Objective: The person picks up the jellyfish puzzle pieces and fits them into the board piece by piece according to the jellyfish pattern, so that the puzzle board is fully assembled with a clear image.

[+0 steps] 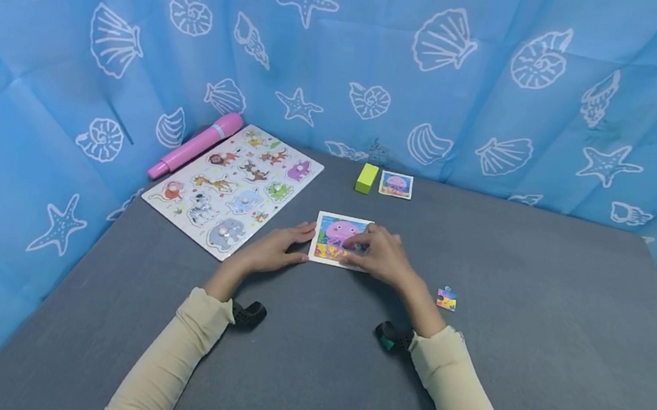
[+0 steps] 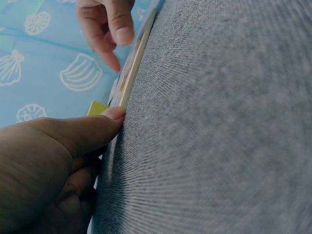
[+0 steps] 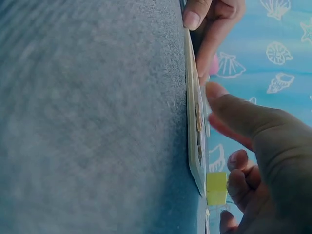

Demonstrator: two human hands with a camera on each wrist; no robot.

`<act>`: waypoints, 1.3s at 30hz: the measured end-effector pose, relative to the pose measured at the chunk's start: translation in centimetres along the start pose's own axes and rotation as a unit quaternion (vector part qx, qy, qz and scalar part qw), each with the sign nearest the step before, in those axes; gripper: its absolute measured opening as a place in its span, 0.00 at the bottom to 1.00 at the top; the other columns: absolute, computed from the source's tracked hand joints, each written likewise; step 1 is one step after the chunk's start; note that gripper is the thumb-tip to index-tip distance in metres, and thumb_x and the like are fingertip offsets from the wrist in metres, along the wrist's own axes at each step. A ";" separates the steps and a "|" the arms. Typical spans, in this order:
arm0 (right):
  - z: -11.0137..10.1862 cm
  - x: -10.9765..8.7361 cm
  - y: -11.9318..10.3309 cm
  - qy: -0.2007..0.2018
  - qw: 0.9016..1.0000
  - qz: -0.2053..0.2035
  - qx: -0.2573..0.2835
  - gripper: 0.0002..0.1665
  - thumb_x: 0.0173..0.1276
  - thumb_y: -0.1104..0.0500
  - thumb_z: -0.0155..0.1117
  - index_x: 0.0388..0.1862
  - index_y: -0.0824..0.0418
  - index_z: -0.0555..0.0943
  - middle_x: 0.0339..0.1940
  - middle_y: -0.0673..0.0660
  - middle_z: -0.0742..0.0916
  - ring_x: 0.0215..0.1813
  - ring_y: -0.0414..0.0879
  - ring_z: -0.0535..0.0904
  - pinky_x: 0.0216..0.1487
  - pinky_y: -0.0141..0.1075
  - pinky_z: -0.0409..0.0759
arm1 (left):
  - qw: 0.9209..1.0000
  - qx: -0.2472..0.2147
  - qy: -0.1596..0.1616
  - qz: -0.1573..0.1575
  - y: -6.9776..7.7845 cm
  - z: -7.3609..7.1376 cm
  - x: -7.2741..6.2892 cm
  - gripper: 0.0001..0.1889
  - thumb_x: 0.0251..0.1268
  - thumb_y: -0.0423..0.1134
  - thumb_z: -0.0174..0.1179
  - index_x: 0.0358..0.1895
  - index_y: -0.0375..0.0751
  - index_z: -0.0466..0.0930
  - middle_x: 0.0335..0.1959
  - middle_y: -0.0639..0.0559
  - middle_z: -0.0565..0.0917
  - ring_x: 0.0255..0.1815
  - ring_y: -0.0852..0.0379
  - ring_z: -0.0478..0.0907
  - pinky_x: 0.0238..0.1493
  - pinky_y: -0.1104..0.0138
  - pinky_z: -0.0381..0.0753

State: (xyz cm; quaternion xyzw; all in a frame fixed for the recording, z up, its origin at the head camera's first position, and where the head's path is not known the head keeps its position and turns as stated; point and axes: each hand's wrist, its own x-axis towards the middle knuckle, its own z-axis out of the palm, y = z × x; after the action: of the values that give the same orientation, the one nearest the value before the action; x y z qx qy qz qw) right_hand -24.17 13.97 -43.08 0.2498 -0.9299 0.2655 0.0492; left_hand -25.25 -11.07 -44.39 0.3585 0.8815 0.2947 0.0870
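Observation:
A small framed jigsaw puzzle (image 1: pixel 342 230) with a pink octopus picture lies flat on the grey table. My left hand (image 1: pixel 275 248) touches its left side, thumb at the near corner and fingers farther up; in the left wrist view the thumb (image 2: pixel 92 127) presses on the frame's edge. Over the right part of the picture hovers my right hand (image 1: pixel 386 256), thumb and index finger pointing down at it. The right wrist view shows a gap between that thumb (image 3: pixel 239 109) and finger, with no piece visible there. A loose puzzle piece (image 1: pixel 447 298) lies beside the right forearm.
Behind the puzzle stand a yellow-green block (image 1: pixel 366 178) and a small octopus picture card (image 1: pixel 396 185). To the left lie an animal knob-puzzle board (image 1: pixel 198 221) and a pink marker-shaped tube (image 1: pixel 200 145). A blue shell-print curtain (image 1: pixel 350 59) borders the table's back.

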 end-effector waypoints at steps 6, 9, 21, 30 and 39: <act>0.1 0.4 -0.5 -0.019 1.000 -0.021 0.011 0.17 0.54 0.50 0.70 0.44 0.50 0.86 0.28 0.52 0.75 0.29 0.43 0.62 0.30 0.35 0.52 | 1.000 -0.005 -0.002 -0.002 -0.1 0.0 0.0 0.31 0.65 0.40 0.56 0.68 0.33 0.58 0.71 0.41 0.56 0.72 0.45 0.53 0.70 0.53 0.55; 0.1 0.6 -0.6 -0.051 0.999 -0.014 0.001 0.17 0.55 0.50 0.69 0.44 0.48 0.85 0.31 0.53 0.75 0.31 0.44 0.62 0.31 0.35 0.52 | 1.000 -0.008 -0.003 -0.001 -0.1 0.0 0.1 0.31 0.65 0.40 0.56 0.68 0.33 0.58 0.71 0.41 0.56 0.72 0.45 0.52 0.70 0.53 0.55; 0.7 1.2 -0.2 -0.062 0.998 0.032 0.003 0.14 0.53 0.50 0.70 0.41 0.47 0.86 0.29 0.53 0.73 0.31 0.45 0.60 0.30 0.35 0.51 | 1.000 -0.012 -0.005 -0.002 0.1 -0.1 0.0 0.31 0.64 0.38 0.56 0.68 0.32 0.57 0.71 0.40 0.56 0.72 0.44 0.52 0.70 0.53 0.55; 0.0 0.5 0.1 -0.046 0.997 0.048 0.027 0.16 0.55 0.51 0.69 0.44 0.51 0.85 0.29 0.53 0.73 0.32 0.45 0.60 0.32 0.35 0.52 | 1.000 -0.002 -0.004 -0.003 0.3 -0.1 0.0 0.30 0.64 0.39 0.56 0.67 0.31 0.58 0.71 0.39 0.56 0.72 0.43 0.52 0.70 0.52 0.55; -2.5 -2.6 2.5 -0.012 0.994 0.093 0.049 0.21 0.55 0.53 0.69 0.49 0.55 0.83 0.27 0.57 0.71 0.32 0.46 0.58 0.34 0.37 0.52 | 1.000 0.000 -0.003 -0.009 0.4 -0.1 0.0 0.31 0.64 0.38 0.56 0.67 0.31 0.58 0.71 0.40 0.56 0.72 0.43 0.52 0.70 0.52 0.55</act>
State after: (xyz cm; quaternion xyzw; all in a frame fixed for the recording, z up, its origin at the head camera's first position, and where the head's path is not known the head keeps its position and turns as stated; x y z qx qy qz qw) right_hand -23.19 18.24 -42.66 0.1672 -0.9354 0.3114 0.0003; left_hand -25.00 -10.85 -44.09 0.3516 0.8843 0.2929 0.0926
